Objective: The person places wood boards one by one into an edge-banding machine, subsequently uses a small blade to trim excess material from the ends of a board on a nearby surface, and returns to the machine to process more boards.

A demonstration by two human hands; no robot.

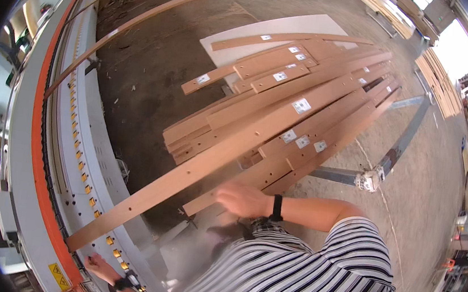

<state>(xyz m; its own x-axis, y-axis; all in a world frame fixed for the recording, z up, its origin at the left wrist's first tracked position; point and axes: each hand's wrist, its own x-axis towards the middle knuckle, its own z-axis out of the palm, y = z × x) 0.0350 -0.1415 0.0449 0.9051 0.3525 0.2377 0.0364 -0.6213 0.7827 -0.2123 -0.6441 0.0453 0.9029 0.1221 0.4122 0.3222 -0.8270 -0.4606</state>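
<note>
Along your left runs the long machine, its edge orange, its pale bed curving past you. Ahead and to your right, the pile of brown boards fans out over a pale panel and a steel frame.

The long board bridges the two: its near end lies on the bed up by the orange edge, the rest runs back over the pile. A second long strip crosses the machine farther off. With so much length off the bed, support the long board well back, hold it level, and square its end to the edge before pressing.

Your right hand is blurred over a board end at the pile; I cannot tell whether its grip is closed on anything. Your left hand is just beside the long board's near end; its grip is unclear too. Watch those fingertips around the yellow rollers.
</note>
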